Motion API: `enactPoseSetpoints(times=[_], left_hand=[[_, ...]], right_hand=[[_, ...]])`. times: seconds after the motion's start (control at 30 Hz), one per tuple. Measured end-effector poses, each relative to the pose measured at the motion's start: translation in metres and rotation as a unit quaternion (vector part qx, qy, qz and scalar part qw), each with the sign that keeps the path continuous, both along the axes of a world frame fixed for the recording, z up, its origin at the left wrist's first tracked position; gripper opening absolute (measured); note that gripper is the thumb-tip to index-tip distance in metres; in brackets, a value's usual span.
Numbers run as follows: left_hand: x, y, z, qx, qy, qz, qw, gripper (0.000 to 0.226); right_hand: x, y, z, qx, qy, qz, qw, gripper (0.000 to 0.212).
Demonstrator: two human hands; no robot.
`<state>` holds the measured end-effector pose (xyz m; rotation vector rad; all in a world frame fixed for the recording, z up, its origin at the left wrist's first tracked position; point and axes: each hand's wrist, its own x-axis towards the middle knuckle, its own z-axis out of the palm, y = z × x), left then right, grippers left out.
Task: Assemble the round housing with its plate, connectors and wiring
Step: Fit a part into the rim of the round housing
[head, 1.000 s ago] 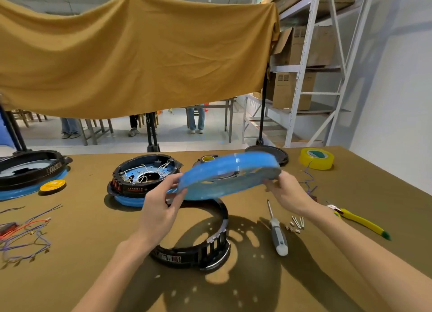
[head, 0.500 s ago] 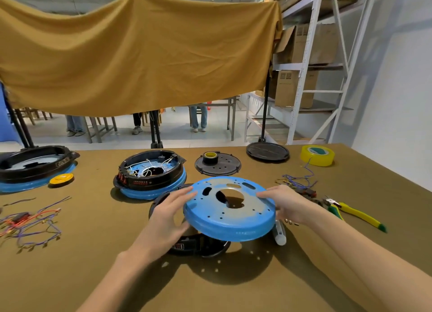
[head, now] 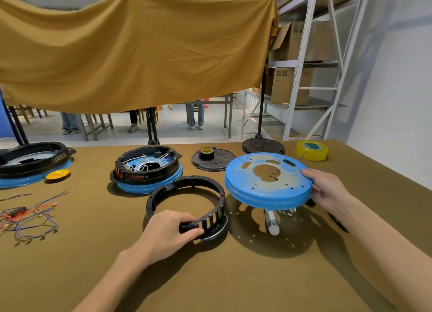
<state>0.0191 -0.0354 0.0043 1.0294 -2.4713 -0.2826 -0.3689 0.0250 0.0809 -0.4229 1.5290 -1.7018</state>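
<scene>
The left hand clamps the black housing ring near the table's front edge (steadying it, probably), while the right hand grips the blue plate aloft just beside it, seemingly for fitting.

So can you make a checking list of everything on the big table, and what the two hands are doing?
Surface: brown table, flat, with shadows under the held parts.
Job's things: blue plate held above the table; black ring housing lying on it; finished housing behind, wires inside.
Clutter: yellow tape roll, screwdriver under the plate, black perforated disc, small yellow disc.
Grippers: left hand grips the ring's near rim; right hand holds the plate's right edge.
Cables: loose wire bundle at the table's left.
Surroundings: tan cloth hung behind; metal shelving with boxes.
</scene>
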Motion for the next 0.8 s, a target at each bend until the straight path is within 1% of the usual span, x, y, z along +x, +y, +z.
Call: enactPoseSetpoints(times=[0.13, 0.2, 0.27, 0.33, 0.4, 0.47, 0.53, 0.6, 0.67, 0.7, 0.77, 0.8], left_hand=[[-0.004, -0.003, 0.007, -0.003, 0.133, 0.019, 0.991, 0.022], [-0.008, -0.006, 0.015, 0.012, 0.2, 0.029, 0.979, 0.017], [-0.013, -0.01, 0.021, 0.035, 0.259, 0.029, 0.965, 0.017], [-0.017, -0.013, 0.025, 0.042, 0.299, 0.033, 0.953, 0.015], [-0.019, -0.015, 0.027, 0.044, 0.319, 0.038, 0.946, 0.015], [-0.022, -0.014, 0.026, 0.044, 0.315, 0.037, 0.947, 0.016], [-0.027, -0.011, 0.023, 0.029, 0.289, 0.03, 0.956, 0.011], [-0.032, -0.006, 0.02, 0.013, 0.256, 0.027, 0.966, 0.014], [-0.037, -0.003, 0.018, 0.0, 0.206, 0.035, 0.978, 0.019], [-0.04, -0.001, 0.017, -0.01, 0.173, 0.04, 0.984, 0.022], [-0.048, 0.003, 0.015, -0.016, 0.097, 0.041, 0.994, 0.029], [-0.051, 0.006, 0.016, -0.008, 0.065, 0.029, 0.997, 0.033]], right_hand=[[-0.005, 0.013, 0.004, -0.018, 0.047, -0.016, 0.999, 0.053], [-0.006, 0.018, 0.006, -0.018, 0.049, -0.024, 0.998, 0.054], [-0.001, 0.022, 0.006, -0.006, 0.058, -0.02, 0.998, 0.053], [0.015, 0.022, 0.001, 0.015, 0.084, 0.003, 0.996, 0.05], [0.039, 0.017, -0.007, 0.028, 0.118, 0.036, 0.992, 0.05], [0.065, 0.005, -0.015, 0.034, 0.148, 0.065, 0.986, 0.052], [0.089, -0.008, -0.022, 0.041, 0.177, 0.08, 0.98, 0.052], [0.107, -0.017, -0.027, 0.06, 0.223, 0.109, 0.967, 0.047], [0.12, -0.02, -0.033, 0.084, 0.305, 0.185, 0.93, 0.03], [0.123, -0.02, -0.034, 0.087, 0.349, 0.21, 0.909, 0.026], [0.123, -0.021, -0.034, 0.084, 0.419, 0.213, 0.879, 0.036], [0.12, -0.022, -0.034, 0.077, 0.435, 0.201, 0.874, 0.036]])
